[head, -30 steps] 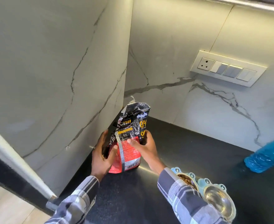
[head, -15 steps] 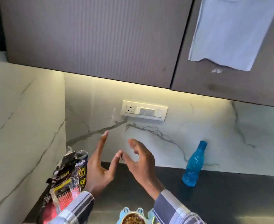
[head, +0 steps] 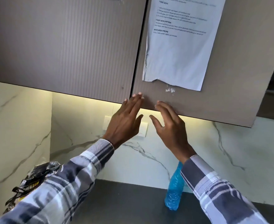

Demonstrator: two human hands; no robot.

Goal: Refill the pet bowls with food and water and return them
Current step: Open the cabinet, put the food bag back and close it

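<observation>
Both hands are raised in the middle of the frame, in front of the lower edge of the right cabinet door [head: 214, 97], fingers spread and holding nothing. The left hand [head: 125, 122] has its fingertips [head: 137, 96] at the seam between the two doors; whether they touch cannot be told. The right hand [head: 170, 126] is just beside it, fingers slightly curled. A printed sheet of paper [head: 178, 50] hangs on that door at upper right. At lower left, the pet food bag [head: 31, 180] stands on the dark surface [head: 125, 201], partly behind the plaid left sleeve [head: 65, 188]. A blue water bottle [head: 174, 191] stands at lower centre-right against the marble wall [head: 149, 159]. The pet bowls are out of view.
</observation>
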